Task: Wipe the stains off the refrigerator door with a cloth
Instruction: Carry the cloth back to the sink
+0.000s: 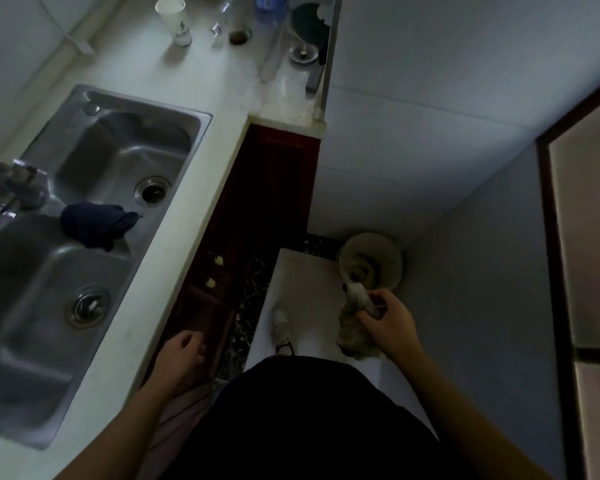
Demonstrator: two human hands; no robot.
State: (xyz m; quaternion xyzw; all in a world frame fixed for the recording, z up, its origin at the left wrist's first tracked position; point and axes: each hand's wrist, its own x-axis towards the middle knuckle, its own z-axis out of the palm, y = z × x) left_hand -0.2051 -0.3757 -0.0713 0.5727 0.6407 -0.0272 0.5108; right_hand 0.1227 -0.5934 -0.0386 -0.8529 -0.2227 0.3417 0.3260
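Note:
My right hand (387,322) grips a crumpled pale grey cloth (352,323), which hangs down over the light floor. A round bucket (392,261) stands just beyond the cloth. The broad pale grey surface (482,306) right of my hand may be the refrigerator door; I cannot tell for sure. My left hand (181,358) hangs loosely curled and holds nothing, in front of the dark red cabinet (257,202). No stains are discernible in this dim view.
A steel double sink (84,216) is set in the white counter (201,168) on the left, with a dark blue rag (94,223) on its divider. A paper cup (175,20) and small items stand at the counter's far end. My shoe (282,327) is on the floor.

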